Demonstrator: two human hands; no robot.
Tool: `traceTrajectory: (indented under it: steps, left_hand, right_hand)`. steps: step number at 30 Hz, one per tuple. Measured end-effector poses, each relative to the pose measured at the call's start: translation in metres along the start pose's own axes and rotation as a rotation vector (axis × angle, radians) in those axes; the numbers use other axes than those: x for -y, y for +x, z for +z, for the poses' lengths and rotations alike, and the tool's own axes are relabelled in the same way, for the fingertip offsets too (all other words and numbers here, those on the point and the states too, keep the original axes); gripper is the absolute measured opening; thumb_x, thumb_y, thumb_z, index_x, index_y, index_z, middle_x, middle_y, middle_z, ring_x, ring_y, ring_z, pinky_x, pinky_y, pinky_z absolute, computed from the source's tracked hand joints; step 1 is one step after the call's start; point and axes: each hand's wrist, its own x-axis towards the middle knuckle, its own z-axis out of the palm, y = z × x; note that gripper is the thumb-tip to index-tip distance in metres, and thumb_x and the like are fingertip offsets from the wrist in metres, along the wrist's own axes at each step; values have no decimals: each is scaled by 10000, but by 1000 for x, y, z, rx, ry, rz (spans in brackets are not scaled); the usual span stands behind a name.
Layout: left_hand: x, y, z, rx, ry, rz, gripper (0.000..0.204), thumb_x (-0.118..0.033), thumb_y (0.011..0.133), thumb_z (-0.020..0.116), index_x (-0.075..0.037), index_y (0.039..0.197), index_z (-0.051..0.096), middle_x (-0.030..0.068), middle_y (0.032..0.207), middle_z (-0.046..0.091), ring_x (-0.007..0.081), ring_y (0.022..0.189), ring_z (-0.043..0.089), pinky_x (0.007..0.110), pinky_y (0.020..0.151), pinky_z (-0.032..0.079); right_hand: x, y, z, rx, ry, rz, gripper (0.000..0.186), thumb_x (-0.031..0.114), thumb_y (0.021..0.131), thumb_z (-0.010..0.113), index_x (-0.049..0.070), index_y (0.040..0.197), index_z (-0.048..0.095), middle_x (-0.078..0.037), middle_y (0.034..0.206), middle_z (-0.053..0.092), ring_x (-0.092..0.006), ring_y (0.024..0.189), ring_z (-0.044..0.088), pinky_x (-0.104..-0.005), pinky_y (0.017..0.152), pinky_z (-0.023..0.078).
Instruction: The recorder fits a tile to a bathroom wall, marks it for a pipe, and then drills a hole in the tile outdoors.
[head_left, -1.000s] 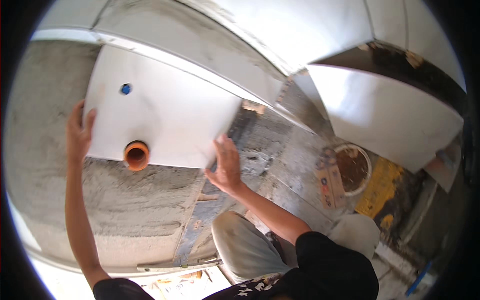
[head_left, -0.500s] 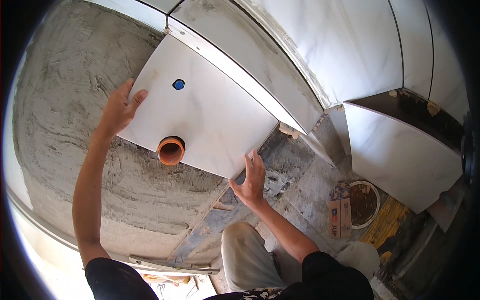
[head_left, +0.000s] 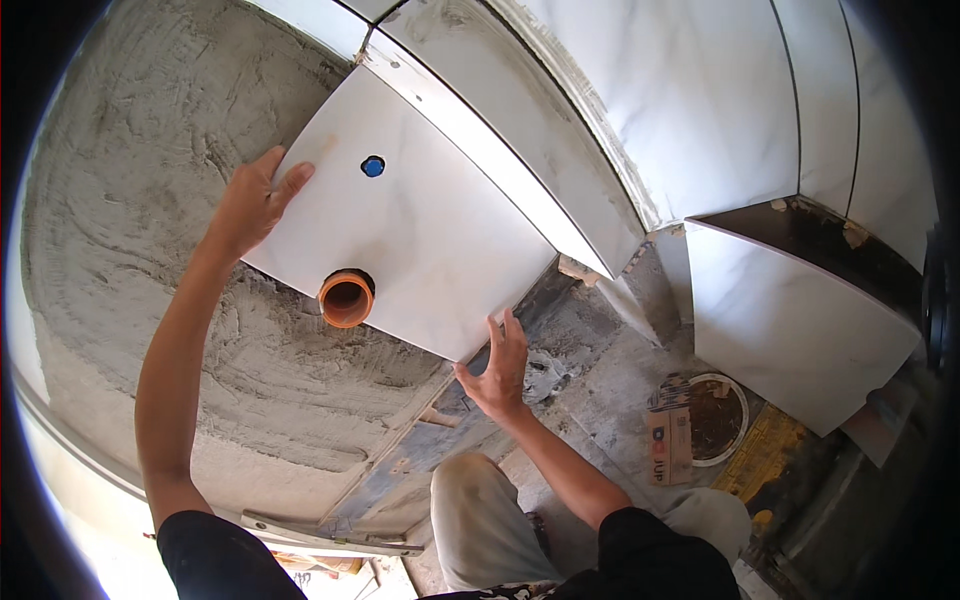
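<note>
A large white marbled tile lies against the mortar-covered wall. My left hand grips its left edge, thumb on the face and fingers round the side. At the lower right corner, my right hand holds the tile between thumb and fingers. An orange pipe end sticks out through a cutout at the tile's lower edge. Higher up, a blue plug shows in a small round hole. The tile's back is hidden.
Marbled tiles cover the surface at upper right. Another loose tile leans at the right. Beside it stand a round bucket and a piece of brown cardboard. A long metal straightedge lies along the lower left.
The whole view has shifted slightly. My hands stay at the same edge and corner of the tile, with the left thumb lying a little further over its face.
</note>
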Motion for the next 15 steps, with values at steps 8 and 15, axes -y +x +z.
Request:
traceTrajectory:
  steps: [8, 15]
  left_hand:
    - [20, 6, 10, -195, 112, 158, 632, -561, 984, 574, 56, 1114, 611, 280, 965, 692, 433, 904, 678, 461, 790, 518]
    - [5, -1, 9, -79, -38, 107, 645, -564, 972, 589, 42, 1190, 615, 242, 1022, 715, 405, 931, 692, 471, 812, 532]
  right_hand:
    - [0, 3, 1, -6, -13, -21, 946, 329, 761, 833, -3, 1494, 335, -336, 1527, 285, -482, 1401, 311, -577, 1135, 292]
    - [1, 0, 6, -44, -24, -47, 970, 301, 736, 853, -14, 1492, 332, -332, 1532, 280, -481, 1386, 330, -580, 1131, 301]
